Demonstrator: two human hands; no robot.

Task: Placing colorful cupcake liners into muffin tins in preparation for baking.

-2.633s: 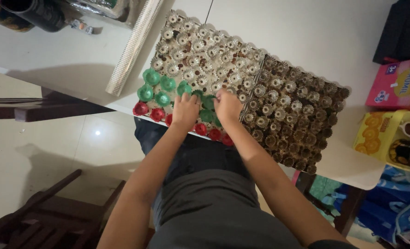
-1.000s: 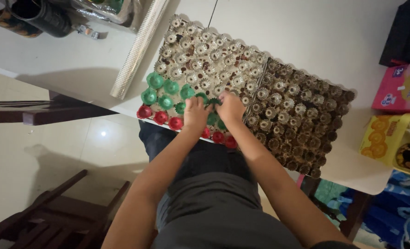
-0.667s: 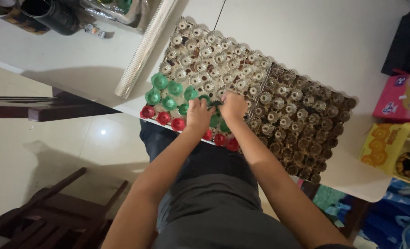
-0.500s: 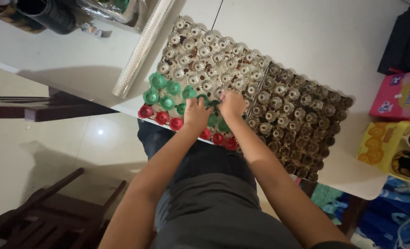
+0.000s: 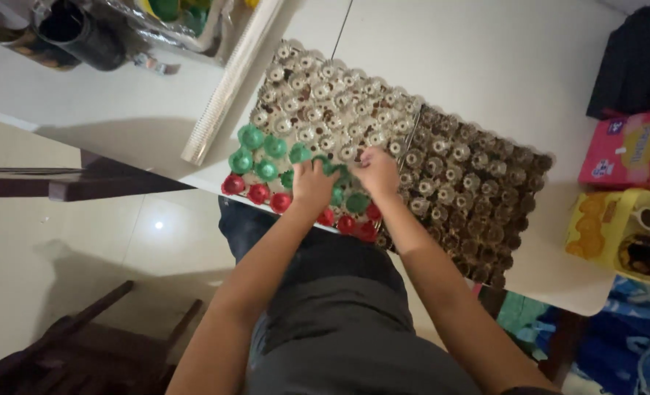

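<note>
A pale grid tray (image 5: pixel 317 102) of small round cells lies on the white table, with a darker brown tray (image 5: pixel 478 190) joined at its right. Green caps (image 5: pixel 255 150) and red caps (image 5: pixel 259 194) sit on the near-left cells. My left hand (image 5: pixel 314 181) and my right hand (image 5: pixel 376 172) rest close together on the near edge, fingers curled down over green caps (image 5: pixel 347 192). Whether either hand grips a cap is hidden by the fingers.
A long pale ribbed strip (image 5: pixel 226 84) lies left of the trays. A dark cup (image 5: pixel 69 29) stands far left. A pink box (image 5: pixel 628 150) and a yellow box (image 5: pixel 617 234) sit at the right. A dark wooden chair (image 5: pixel 69 344) is below the table.
My hands have come closer together and shifted slightly up the tray over the green caps. The view has drifted a little.
</note>
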